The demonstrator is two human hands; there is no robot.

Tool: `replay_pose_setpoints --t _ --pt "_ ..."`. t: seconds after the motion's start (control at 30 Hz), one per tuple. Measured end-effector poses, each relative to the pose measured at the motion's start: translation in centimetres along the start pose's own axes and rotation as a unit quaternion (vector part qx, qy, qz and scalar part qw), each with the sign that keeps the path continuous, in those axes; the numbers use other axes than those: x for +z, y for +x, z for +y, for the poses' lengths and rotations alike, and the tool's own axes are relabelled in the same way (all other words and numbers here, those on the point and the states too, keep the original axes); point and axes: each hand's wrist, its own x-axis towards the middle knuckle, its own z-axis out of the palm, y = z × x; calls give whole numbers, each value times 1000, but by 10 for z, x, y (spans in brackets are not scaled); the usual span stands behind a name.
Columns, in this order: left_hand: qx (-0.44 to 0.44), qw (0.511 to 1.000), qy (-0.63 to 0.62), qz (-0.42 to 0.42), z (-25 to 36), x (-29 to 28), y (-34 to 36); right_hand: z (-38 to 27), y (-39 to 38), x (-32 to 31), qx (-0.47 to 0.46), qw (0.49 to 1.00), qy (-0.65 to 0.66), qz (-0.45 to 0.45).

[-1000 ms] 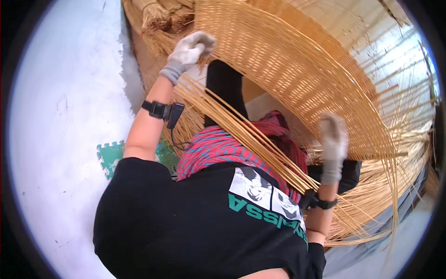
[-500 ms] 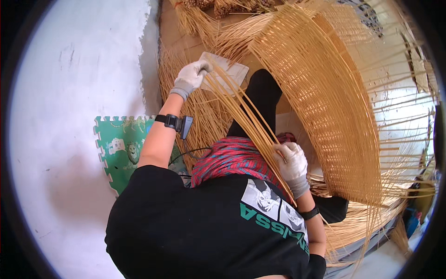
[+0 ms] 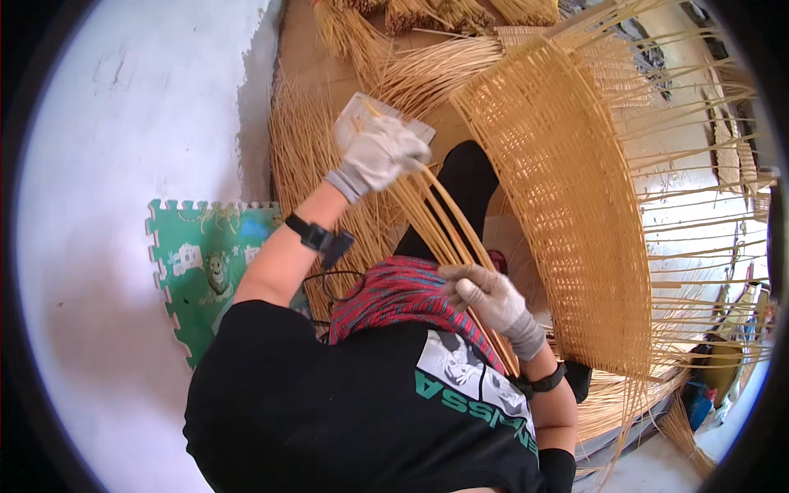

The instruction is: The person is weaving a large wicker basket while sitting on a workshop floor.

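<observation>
My left hand, in a white knitted glove, is closed on the upper end of a bundle of long golden cane strips lying slanted across my lap. My right hand, also gloved, is over the lower part of these strips with its fingers loosely apart and slightly bent. The strips run on beneath it toward my right hip, over a red striped cloth and my black-clad leg. A large, curved woven cane panel stands just to my right, with loose rods sticking out from its far edge.
A white wall is at my left, beside a green puzzle mat. Loose cane covers the floor, with tied bundles at the back and a pale square slab ahead. More cane and blue objects lie at the right.
Since a half second ago my left hand has moved right and down along the strips, and my right hand left and slightly down, its fingers loosening. The woven panel appears shifted slightly left.
</observation>
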Motion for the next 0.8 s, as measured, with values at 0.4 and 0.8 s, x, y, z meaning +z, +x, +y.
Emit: replay_pose_setpoints --t 0.4,0.8 --pt "-5 895 -260 363 30 -9 167 -131 20 -37 -389 896 141 159" --pt "13 763 -627 161 -10 1 247 -199 130 3 -549 760 -318 140"
